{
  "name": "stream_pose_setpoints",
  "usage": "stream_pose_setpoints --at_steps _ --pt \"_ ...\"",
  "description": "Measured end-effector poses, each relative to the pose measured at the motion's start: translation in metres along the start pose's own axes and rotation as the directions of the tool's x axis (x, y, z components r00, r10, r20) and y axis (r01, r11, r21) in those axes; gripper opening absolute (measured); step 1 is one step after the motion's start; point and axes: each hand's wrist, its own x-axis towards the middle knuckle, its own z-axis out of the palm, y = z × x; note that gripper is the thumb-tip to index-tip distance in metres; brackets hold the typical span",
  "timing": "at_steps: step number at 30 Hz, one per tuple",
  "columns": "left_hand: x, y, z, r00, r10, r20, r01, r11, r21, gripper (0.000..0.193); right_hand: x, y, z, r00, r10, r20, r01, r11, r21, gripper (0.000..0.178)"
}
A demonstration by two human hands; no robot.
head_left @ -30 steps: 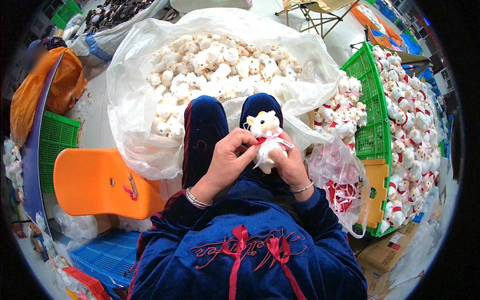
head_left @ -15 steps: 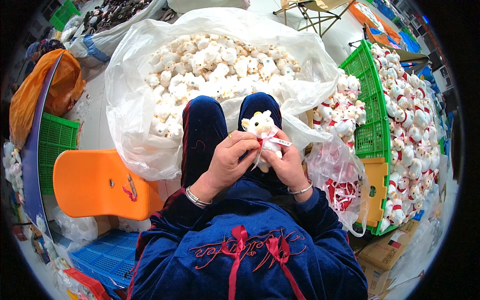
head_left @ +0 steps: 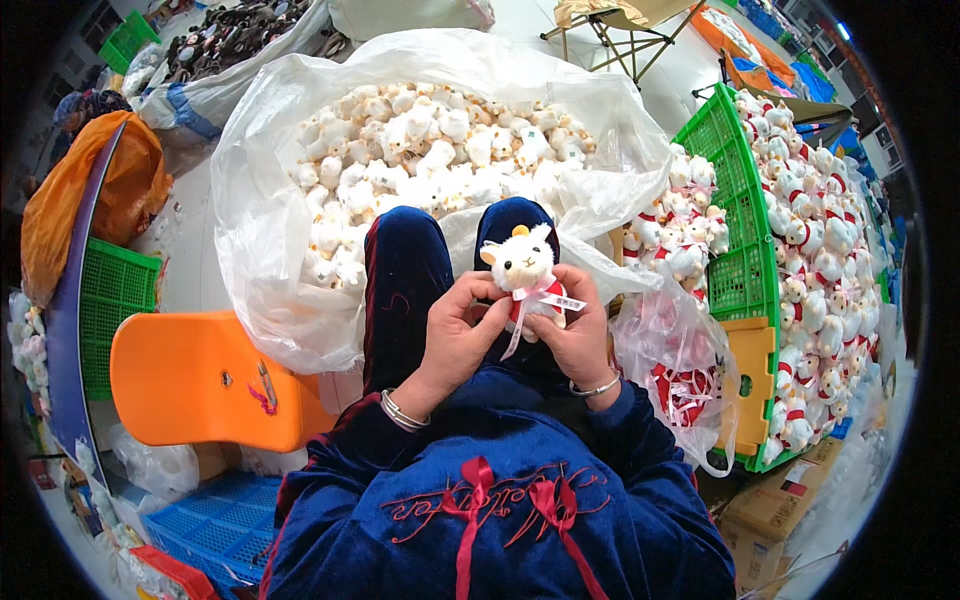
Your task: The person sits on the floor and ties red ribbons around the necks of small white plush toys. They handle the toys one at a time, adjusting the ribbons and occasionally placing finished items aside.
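Note:
A small white plush animal point(head_left: 524, 262) sits upright between my hands above my lap, its dark eyes and nose facing me. It wears a red garment, and a pale pink ribbon point(head_left: 543, 294) with printing is tied in a bow at its neck. My left hand point(head_left: 462, 328) grips the toy's side, thumb and fingers at the red cloth. From the other side my right hand point(head_left: 577, 327) holds it, thumb across its lower front. Beyond my knees, a big clear plastic bag point(head_left: 250, 200) lies open, full of white plush toys point(head_left: 400, 140).
At the right, a green crate point(head_left: 725, 190) stands beside many dressed plush toys point(head_left: 815, 270). A clear bag of red-and-white pieces point(head_left: 685, 385) is near my right elbow. To the left is an orange chair point(head_left: 200, 385) with a small tool point(head_left: 268, 385) on it. Cardboard boxes point(head_left: 775, 505) stand lower right.
The toy has turned to face me and sits a little lower. Its bow and red garment now show more fully. My fingers have shifted to its two sides.

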Motion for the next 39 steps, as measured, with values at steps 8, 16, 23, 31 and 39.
stream_pose_setpoints --at_steps 8,16,23,31,39 --pt "0.005 0.009 -0.009 0.985 -0.165 0.051 0.165 0.986 0.012 0.027 -0.002 0.005 -0.001 0.998 0.013 0.059 -0.013 1.0 -0.007 0.06" --pt "0.006 0.006 0.0 0.982 -0.19 -0.001 0.188 0.972 0.139 0.024 0.0 0.015 0.0 0.997 0.07 0.023 -0.069 0.997 -0.045 0.06" --pt "0.014 0.002 0.004 0.962 -0.256 -0.09 0.263 0.962 0.075 0.028 0.009 0.003 -0.012 0.993 -0.067 0.094 0.092 0.952 -0.293 0.039" --pt "0.01 -0.028 -0.002 0.993 -0.079 -0.085 0.105 0.927 0.361 0.022 0.017 -0.01 0.0 0.982 -0.174 0.073 0.186 0.823 -0.538 0.009" --pt "0.011 -0.013 0.006 0.979 -0.132 -0.154 0.179 0.919 0.351 0.031 0.01 0.002 -0.001 0.998 0.011 0.057 0.004 0.966 -0.258 0.012"
